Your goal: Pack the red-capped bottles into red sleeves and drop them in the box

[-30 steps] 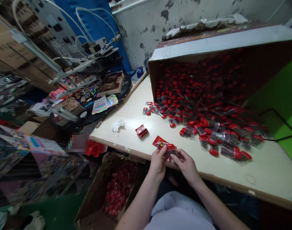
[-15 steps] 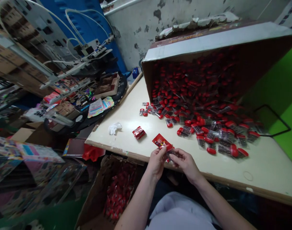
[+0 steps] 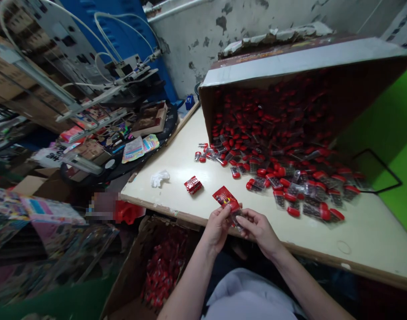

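My left hand (image 3: 219,226) pinches a red printed packet (image 3: 224,195) between thumb and fingers, just above the table's front edge. Dark, clear plastic wrapping (image 3: 235,218) shows at the packet's lower end, and my right hand (image 3: 259,229) is closed on it. Whether this wrapping belongs to the packet or is a separate piece, I cannot tell. To the left lies a small red printed bundle (image 3: 193,185). Ahead and to the right is a heap of small clear-wrapped containers with red caps (image 3: 292,191).
The heap spills from a large cardboard box (image 3: 290,64) lying on its side on the table (image 3: 176,153). Crumpled white tissue (image 3: 160,178) lies at left. Below the edge stands an open carton (image 3: 128,275) holding red packets. A machine (image 3: 106,95) with hoses stands far left.
The red packet is tilted slightly differently, showing more of its printed face. Both hands keep their hold in nearly the same place. The view has shifted a little.
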A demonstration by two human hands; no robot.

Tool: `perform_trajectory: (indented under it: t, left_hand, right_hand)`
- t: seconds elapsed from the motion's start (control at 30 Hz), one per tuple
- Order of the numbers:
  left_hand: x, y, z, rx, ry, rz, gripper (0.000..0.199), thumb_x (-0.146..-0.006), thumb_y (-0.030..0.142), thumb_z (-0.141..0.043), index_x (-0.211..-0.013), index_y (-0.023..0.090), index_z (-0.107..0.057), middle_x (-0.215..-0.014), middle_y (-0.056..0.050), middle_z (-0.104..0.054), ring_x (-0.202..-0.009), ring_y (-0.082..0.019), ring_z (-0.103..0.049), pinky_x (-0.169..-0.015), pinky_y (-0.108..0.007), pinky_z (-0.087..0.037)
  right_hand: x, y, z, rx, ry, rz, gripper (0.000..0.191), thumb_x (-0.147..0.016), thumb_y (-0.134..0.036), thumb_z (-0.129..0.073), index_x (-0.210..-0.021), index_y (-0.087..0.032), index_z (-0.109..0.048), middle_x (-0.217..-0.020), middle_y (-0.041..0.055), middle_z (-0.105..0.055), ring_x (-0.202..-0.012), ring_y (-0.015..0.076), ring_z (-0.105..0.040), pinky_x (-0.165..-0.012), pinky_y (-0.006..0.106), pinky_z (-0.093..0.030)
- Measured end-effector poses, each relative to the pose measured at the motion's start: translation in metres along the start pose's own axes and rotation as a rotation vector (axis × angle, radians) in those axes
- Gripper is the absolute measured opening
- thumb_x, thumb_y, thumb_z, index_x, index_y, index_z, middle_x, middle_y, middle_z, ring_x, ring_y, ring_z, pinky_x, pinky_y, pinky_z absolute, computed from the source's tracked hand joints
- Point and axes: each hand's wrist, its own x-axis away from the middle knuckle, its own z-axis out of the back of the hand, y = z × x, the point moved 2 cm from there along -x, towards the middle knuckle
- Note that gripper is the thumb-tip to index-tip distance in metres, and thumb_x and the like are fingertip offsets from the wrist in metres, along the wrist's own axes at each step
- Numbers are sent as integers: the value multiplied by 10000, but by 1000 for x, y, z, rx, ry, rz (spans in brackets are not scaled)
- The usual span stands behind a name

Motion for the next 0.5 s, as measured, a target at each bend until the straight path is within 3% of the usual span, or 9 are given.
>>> perform_trajectory:
  t: [0.3,0.5]
  left_hand:
    - [1,-8,6,-77,57,-3,311,-737,353,-660,-912,99,-701,-908,-121,-692,-813,-182,-614,-748,-267,-425]
    - [4,-3,2,-66,-40,35,337,-757,362,-637,-961,97,-685,-967,-135,-679,-823,-188,-612,-750,-279,-433]
  right_hand:
    - [2,5,4,290,65,151,231,-755,-382,-631,-894,-199,-653,-612,-13,-577,-519,125,-504,-474,223,-402]
    - [3,4,2,51,-61,6,249,-771,-409,-624,-878,-185,-616,-644,-22,-555,-495,96,-477,-475,215,-403]
